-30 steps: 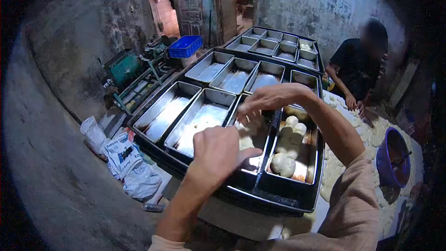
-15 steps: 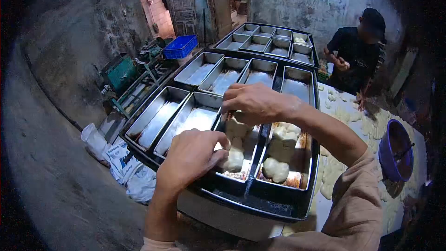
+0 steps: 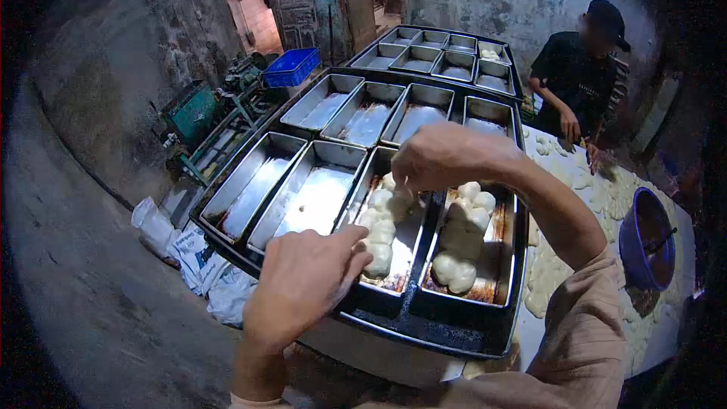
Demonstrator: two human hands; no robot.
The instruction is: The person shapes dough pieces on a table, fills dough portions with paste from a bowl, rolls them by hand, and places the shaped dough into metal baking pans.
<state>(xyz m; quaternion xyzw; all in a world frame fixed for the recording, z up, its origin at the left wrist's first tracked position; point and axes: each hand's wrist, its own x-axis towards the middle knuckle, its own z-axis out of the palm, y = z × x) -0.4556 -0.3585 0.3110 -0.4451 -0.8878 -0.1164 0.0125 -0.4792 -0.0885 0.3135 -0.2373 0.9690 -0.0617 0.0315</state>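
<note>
A braid-like row of pale dough [image 3: 379, 231] lies in a metal loaf pan [image 3: 397, 269]. My left hand [image 3: 303, 276] is at the near left side of that pan, thumb and forefinger apart, their tips close to or touching the dough. Over the pan's far end hovers my right hand [image 3: 450, 155], slightly blurred, its fingers bent downward near the far end of the dough; whether they grip any is hidden. To the right, a second loaf pan [image 3: 485, 291] holds another lumpy row of dough [image 3: 458, 269].
Several bare loaf pans [image 3: 314, 189] share the black tray [image 3: 432, 333]. Another tray of pans stands behind. Flattened dough pieces [image 3: 541, 288] and a purple bowl [image 3: 632, 257] are on the right-hand table. A co-worker [image 3: 579, 79] stands there. A blue crate [image 3: 291, 68] and white sacks [image 3: 201, 261] are leftward.
My right hand has risen and shifted right, uncovering more dough. My left hand has moved slightly down and left from the dough. The co-worker's raised hand has lowered to the table.
</note>
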